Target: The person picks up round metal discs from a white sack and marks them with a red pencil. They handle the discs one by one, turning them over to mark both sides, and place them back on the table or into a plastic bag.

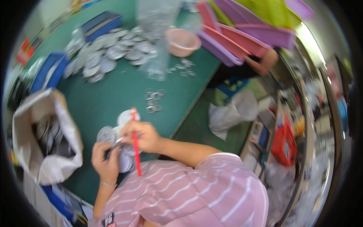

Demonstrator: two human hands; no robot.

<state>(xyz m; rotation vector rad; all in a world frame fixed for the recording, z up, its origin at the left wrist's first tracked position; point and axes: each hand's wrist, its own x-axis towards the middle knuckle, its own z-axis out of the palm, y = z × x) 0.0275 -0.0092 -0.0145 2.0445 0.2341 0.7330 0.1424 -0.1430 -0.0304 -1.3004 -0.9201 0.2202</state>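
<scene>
A pink striped shirt [189,193] is nearest. Beyond it, over the green bench [117,89], the left grip [105,160] appears closed on a blurred metallic piece [119,141], slanting up-right toward the right grip [145,137], which clamps a red stick [136,156] pointing shirtward.

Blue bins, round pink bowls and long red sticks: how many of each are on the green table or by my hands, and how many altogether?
Blue bins: 2
Round pink bowl: 1
Long red stick: 1
Total: 4
</scene>
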